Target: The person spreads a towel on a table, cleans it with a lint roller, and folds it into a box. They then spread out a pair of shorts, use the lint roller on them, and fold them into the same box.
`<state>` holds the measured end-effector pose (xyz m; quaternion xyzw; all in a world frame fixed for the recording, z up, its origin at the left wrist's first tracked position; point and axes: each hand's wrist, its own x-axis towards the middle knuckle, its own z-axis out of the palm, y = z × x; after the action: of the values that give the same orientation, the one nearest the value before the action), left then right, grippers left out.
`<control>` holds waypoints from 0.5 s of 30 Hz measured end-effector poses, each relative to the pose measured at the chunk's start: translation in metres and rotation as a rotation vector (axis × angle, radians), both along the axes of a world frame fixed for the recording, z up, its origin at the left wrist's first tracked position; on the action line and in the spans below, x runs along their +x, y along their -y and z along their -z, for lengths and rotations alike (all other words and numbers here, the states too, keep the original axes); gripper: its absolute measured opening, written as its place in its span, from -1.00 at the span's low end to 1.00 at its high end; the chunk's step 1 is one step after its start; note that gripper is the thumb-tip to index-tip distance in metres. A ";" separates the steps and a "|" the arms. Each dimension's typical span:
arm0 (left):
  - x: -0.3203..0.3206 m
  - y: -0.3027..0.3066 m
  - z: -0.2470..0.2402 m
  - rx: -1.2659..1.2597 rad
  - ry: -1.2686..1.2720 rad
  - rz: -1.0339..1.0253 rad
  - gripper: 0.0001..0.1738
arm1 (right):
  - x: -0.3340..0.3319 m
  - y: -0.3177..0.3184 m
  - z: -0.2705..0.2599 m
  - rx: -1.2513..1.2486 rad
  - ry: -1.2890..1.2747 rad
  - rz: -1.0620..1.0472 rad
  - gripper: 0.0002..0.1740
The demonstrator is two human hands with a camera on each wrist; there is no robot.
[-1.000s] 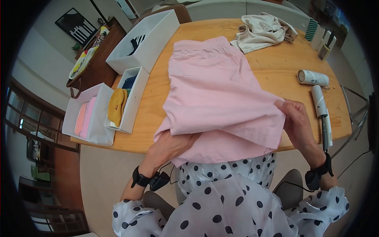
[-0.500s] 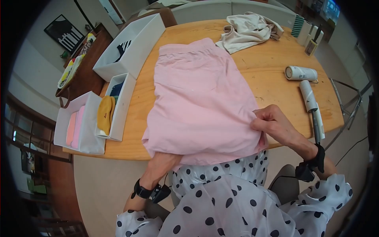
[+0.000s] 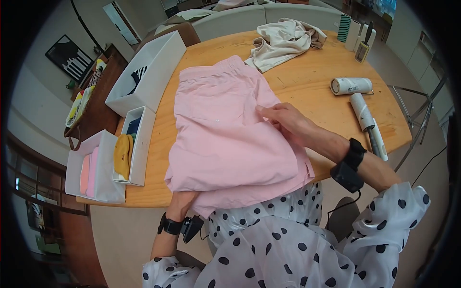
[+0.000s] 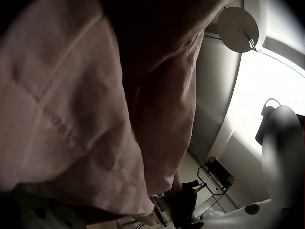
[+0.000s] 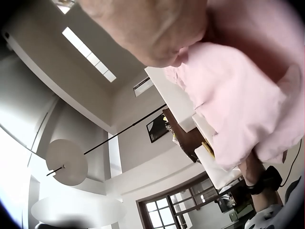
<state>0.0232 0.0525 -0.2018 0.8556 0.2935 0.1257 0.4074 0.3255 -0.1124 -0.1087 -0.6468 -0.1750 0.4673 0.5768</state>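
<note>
Pink shorts (image 3: 225,153) lie on the wooden table with the gathered waistband at the far end, the hem hanging over the near edge. My left hand (image 3: 185,199) reaches under the upper layer of cloth at the lower left; its fingers are hidden, and I cannot tell whether they grip anything. In the left wrist view, pink cloth (image 4: 81,119) fills much of the picture. My right hand (image 3: 290,123) is at the right side of the shorts, thumb extended over the cloth and the other fingers loosely bent beside it.
White boxes stand at the left: a large one (image 3: 163,67) with striped cloth, a narrow one (image 3: 144,158) with a mustard item (image 3: 122,156), and one (image 3: 113,177) with pink folded cloth. A cream garment (image 3: 283,45) lies at the back. Lint rollers (image 3: 353,85) lie at the right.
My right hand has let go of the lower right hem and moved up and left along the shorts' side. The raised cloth has settled flatter. My left hand has gone deeper under the cloth.
</note>
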 end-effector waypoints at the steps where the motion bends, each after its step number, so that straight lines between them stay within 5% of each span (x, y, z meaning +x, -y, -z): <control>1: -0.002 -0.001 -0.002 0.004 -0.006 -0.001 -0.35 | -0.002 -0.006 -0.001 -0.002 0.026 0.021 -0.61; 6: 0.004 -0.006 -0.004 -0.055 -0.022 -0.021 -0.34 | 0.010 -0.022 0.014 0.023 0.137 0.073 -0.63; 9: -0.002 -0.003 0.001 -0.175 0.063 -0.104 -0.33 | 0.035 -0.018 0.028 0.235 0.539 0.107 -0.64; 15: 0.005 -0.005 0.005 -0.075 0.065 -0.015 -0.39 | 0.044 -0.007 0.042 0.062 0.962 0.058 -0.62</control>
<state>0.0285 0.0571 -0.2069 0.8331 0.2910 0.1455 0.4474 0.3692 -0.1055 -0.1503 -0.7767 -0.4177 0.0932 0.4621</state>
